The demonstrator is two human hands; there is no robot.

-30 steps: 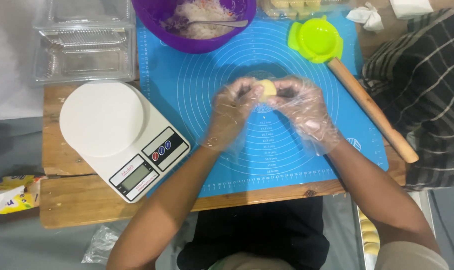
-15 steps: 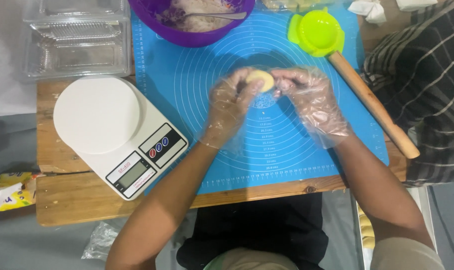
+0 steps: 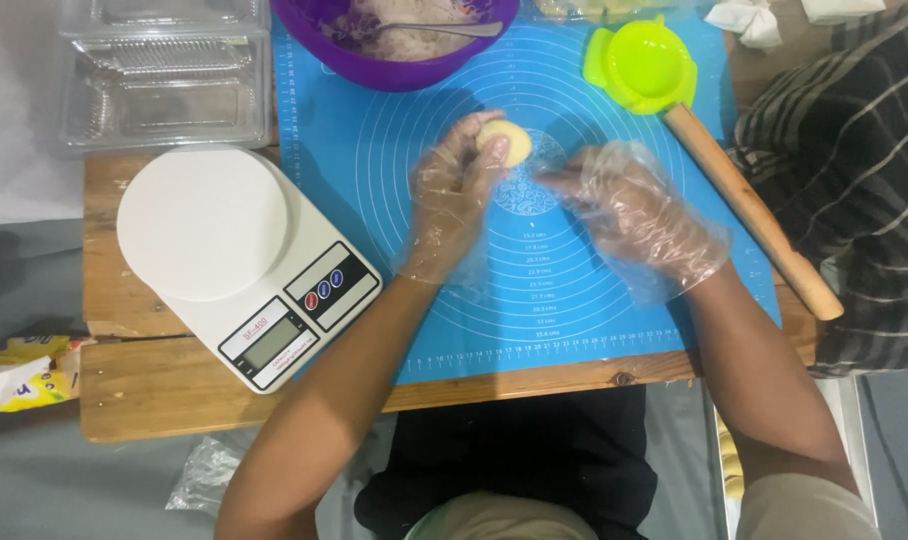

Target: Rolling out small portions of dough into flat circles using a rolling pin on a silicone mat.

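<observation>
L hand (image 3: pixel 454 195) cupped the dough ball (image 3: pixel 506 142) over the blue mat (image 3: pixel 594 290), R hand (image 3: pixel 639 215) was open & empty beside it; best kept grip light, w/ even pressure.

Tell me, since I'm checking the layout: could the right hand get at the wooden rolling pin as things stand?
Probably yes. The right hand is free, and only bare blue mat lies between it and the rolling pin; the dough ball sits in the left hand.
</observation>
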